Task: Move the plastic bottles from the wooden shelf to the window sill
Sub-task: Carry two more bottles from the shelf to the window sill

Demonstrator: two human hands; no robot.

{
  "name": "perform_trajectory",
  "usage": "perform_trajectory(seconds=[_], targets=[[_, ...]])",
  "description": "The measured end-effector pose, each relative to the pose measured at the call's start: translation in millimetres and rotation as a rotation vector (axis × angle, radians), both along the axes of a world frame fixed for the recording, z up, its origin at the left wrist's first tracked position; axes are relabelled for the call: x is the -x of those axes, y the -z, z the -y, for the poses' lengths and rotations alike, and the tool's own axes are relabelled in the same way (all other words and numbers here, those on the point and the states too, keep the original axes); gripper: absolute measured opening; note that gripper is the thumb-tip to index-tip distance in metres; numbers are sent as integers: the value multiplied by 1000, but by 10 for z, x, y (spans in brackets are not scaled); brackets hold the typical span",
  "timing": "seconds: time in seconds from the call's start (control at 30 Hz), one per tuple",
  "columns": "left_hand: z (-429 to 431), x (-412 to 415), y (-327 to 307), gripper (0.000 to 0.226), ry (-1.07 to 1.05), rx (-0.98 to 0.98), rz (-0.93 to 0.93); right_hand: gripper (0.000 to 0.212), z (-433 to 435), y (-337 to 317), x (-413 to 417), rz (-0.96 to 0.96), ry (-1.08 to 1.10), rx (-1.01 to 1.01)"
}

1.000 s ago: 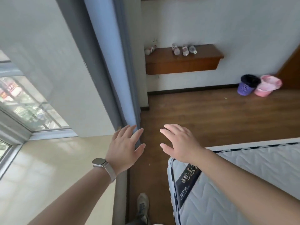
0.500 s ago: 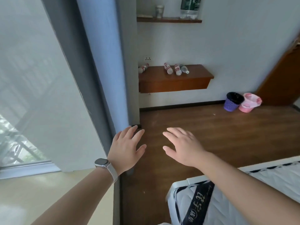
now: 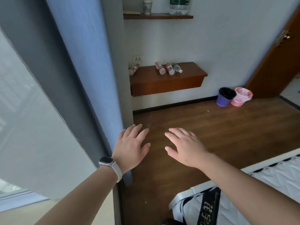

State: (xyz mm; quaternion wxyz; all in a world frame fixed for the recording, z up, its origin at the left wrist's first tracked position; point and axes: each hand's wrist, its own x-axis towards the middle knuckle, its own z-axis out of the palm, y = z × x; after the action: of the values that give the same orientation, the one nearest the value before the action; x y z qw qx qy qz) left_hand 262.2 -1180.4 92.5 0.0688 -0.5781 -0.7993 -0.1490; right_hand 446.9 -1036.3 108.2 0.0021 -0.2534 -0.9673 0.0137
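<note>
Several plastic bottles lie on their sides on the wooden shelf (image 3: 191,73) fixed to the far wall: one with a red label at its left end (image 3: 133,70), two red-labelled ones (image 3: 159,68) (image 3: 170,69) in the middle, and a clear one (image 3: 177,68) beside them. My left hand (image 3: 129,146), with a watch on the wrist, and my right hand (image 3: 185,146) are held out in front of me, palms down, fingers apart, holding nothing. Both are well short of the shelf. A strip of cream window sill (image 3: 68,211) shows at the lower left.
A grey-blue curtain (image 3: 84,78) hangs at my left. A mattress corner (image 3: 227,200) lies at the lower right. A purple bin (image 3: 224,97) and a pink bin (image 3: 241,97) stand by the brown door (image 3: 276,62). An upper shelf (image 3: 158,16) holds a cup and a large bottle.
The view has swung up and away from the window toward the shelf wall, and the shelf looks nearer. Both hands stay open in front of me.
</note>
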Motion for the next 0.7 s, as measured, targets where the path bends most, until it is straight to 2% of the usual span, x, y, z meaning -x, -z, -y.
perform_trajectory(seconds=[0.17, 0.33, 0.53, 0.7], targets=[[-348, 172, 76, 54, 4, 31, 21, 63, -372, 32, 154, -77, 103, 41], [-868, 388, 151, 56, 16, 53, 31, 68, -931, 189, 326, -76, 133, 65], [-1767, 698, -27, 53, -15, 107, -30, 62, -1752, 239, 658, -92, 146, 114], [-2504, 878, -229, 61, -20, 166, -61, 60, -2444, 134, 804, -111, 143, 155]])
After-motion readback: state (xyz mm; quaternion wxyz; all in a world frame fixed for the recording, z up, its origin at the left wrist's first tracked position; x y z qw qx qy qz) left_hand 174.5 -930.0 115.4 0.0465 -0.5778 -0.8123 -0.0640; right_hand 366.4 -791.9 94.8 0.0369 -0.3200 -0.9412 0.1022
